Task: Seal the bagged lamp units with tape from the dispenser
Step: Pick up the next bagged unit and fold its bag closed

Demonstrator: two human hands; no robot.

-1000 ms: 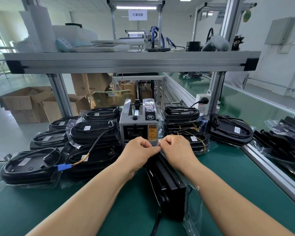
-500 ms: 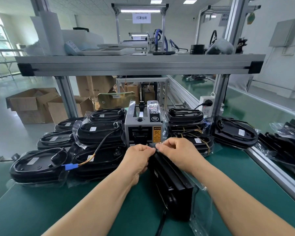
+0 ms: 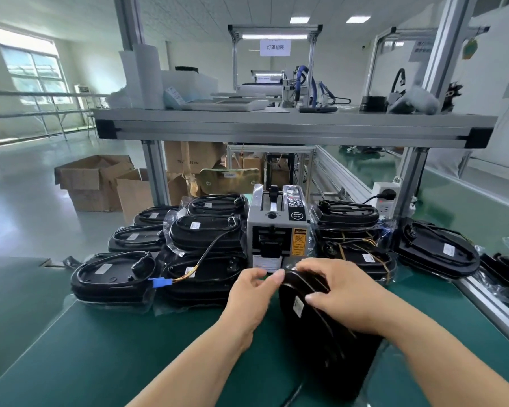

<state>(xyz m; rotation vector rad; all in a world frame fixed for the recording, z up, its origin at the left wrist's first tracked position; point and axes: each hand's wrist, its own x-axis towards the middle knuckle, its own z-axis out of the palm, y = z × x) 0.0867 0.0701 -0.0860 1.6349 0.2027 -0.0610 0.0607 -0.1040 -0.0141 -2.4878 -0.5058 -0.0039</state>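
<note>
The bagged lamp unit (image 3: pixel 329 348) stands on its edge on the green table (image 3: pixel 130 348), right under both hands. A moment ago the two hands were up in front of the machine, holding a little strip of tape between them. Now they have come down onto the far end of the bag.

The right hand (image 3: pixel 347 295) is wrapped over that end, with its fingers curled across the top and its thumb pushed against the side. The left hand (image 3: pixel 251 295) is just beside it, and its thumb and first finger pinch the tip of the bag. It is too blurry to see the tape there. I think the strip is being stuck down, so this bag looks nearly closed.

Just past the fingertips sits the tape dispenser (image 3: pixel 276 227). A fresh white piece of tape (image 3: pixel 266 263) already sticks out of its mouth for the next bag.

Beyond the left hand there are piles of bagged lamps (image 3: pixel 115 277). More of them (image 3: pixel 361 259) lie beyond the right hand. A metal shelf (image 3: pixel 276 124) runs high above them all.
</note>
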